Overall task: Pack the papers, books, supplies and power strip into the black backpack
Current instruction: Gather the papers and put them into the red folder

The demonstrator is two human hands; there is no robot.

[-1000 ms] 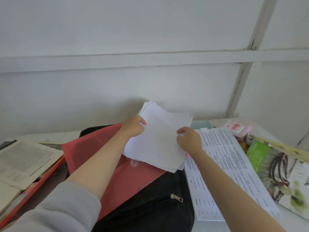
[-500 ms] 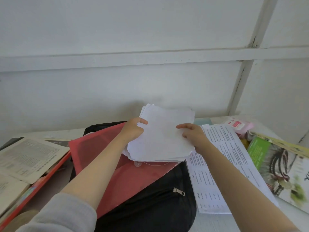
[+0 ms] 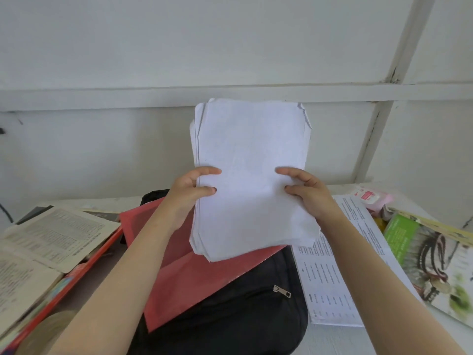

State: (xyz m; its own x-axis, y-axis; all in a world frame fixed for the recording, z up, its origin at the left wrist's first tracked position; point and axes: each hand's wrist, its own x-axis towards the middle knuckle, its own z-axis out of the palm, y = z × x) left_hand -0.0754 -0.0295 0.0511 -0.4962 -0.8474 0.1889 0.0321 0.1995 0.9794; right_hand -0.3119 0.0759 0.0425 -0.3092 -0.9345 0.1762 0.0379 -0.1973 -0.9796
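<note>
The left hand point(image 3: 186, 193) and right hand point(image 3: 309, 193) each close their grip on a side edge of the paper stack point(image 3: 250, 180), held upright at frame centre above the black backpack point(image 3: 230, 316). Progress: early (a judgement). The red folder point(image 3: 184, 272), books point(image 3: 46, 242) and printed sheets point(image 3: 330, 283) remain unpacked.

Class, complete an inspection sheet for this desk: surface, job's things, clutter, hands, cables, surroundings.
Surface: white table, mostly covered.
Job's things: paper stack held upright over the red folder, which lies on the black backpack; printed sheets and green magazine at right; open book at left.
Clutter: pink packet.
Hands: left hand and right hand grip the stack's sides.
Cables: thin dark cord, far left; power strip not seen.
Surroundings: white panelled wall.
</note>
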